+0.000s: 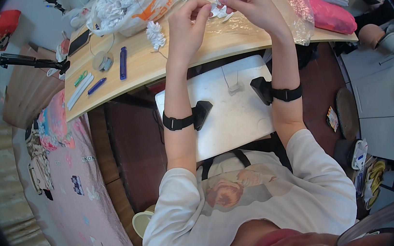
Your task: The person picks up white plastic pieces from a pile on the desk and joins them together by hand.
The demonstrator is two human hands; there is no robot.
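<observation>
Over the far side of the wooden table, both my hands are raised close together, fingertips facing each other. My left hand (189, 24) is closed in a pinch; whatever lies between thumb and forefinger is too small to make out. Opposite it, my right hand (247, 4) also pinches, with a bit of white at its fingertips that I cannot name. White petal-like pieces (221, 11) show just below and behind those fingers. Left of my left wrist, a white ruffled artificial flower (155, 35) on a thin wire stem lies on the table.
A plastic bag (145, 13) full of white flowers stands at the back. Clear plastic wrapping (285, 3) and a pink bundle (333, 15) lie right. A dark-blue case (123, 63), blue pen (97, 86) and tape roll (101, 61) sit left. A white board (225, 115) spans my lap.
</observation>
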